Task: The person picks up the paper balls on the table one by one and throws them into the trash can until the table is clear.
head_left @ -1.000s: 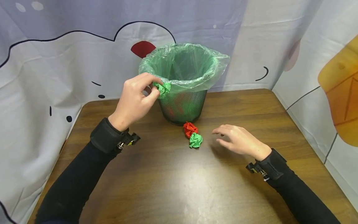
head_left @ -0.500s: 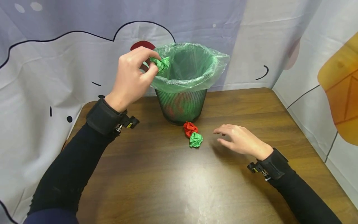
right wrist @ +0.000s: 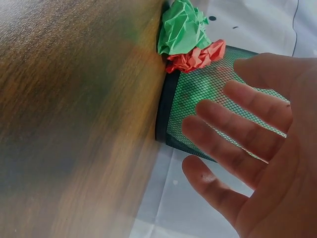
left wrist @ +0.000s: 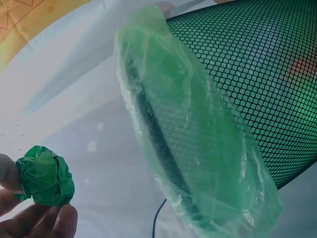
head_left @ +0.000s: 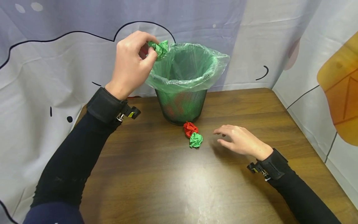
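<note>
My left hand [head_left: 132, 62] pinches a crumpled green paper ball [head_left: 160, 49] between thumb and fingers, up at the left rim of the waste bin. In the left wrist view this green paper ball [left wrist: 47, 176] is held beside the bag-covered rim. The black mesh bin [head_left: 181, 105] is lined with a translucent green plastic bag [head_left: 193, 84]; red and green shapes show through its mesh. In front of its base lie a red paper ball [head_left: 190, 128] and a second green paper ball [head_left: 195, 140], side by side. To their right my right hand [head_left: 237, 140] hovers low, fingers relaxed, holding nothing.
The brown wooden table [head_left: 156, 180] extends in front of the bin. A printed white and lilac curtain [head_left: 70, 68] hangs right behind the table, with another printed panel along the right side.
My left hand has risen from the bin's front left side to the height of its rim, carrying the green paper ball. The right hand and the two balls on the table stay put.
</note>
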The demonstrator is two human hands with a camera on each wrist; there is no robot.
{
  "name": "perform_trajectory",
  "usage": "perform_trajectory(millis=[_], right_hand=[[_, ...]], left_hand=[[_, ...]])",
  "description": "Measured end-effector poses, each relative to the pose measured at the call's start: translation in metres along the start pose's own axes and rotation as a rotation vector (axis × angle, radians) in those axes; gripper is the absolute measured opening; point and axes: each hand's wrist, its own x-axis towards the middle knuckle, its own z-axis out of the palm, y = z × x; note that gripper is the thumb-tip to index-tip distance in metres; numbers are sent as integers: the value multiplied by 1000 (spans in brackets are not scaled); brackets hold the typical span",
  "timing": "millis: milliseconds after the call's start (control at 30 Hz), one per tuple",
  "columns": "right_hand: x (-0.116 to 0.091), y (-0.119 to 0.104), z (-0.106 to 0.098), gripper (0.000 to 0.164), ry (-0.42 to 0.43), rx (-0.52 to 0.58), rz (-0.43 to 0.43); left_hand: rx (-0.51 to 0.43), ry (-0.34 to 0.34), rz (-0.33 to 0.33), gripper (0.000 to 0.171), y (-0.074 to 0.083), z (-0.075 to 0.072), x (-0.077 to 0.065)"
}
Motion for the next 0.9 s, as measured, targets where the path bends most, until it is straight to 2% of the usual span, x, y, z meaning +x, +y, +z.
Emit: perform_trajectory(millis=[400, 500, 700, 767, 900], right_hand=[[-4, 2, 2, 31, 2, 3, -2], [-4, 2, 2, 31, 2, 3, 0], [-5, 2, 2, 31, -2, -1, 7], [-5, 2, 2, 31, -4, 0, 9], [-7, 2, 2, 30, -4, 3, 15]], left_hand=[[50, -43, -34, 27, -6, 5, 14], [71, -90, -96, 29, -4, 7, 17], [128, -226, -270, 33, -4, 16, 18], [133, -266, -297, 34, -6, 20, 18], [132, -331, -311, 35, -11, 28, 17]])
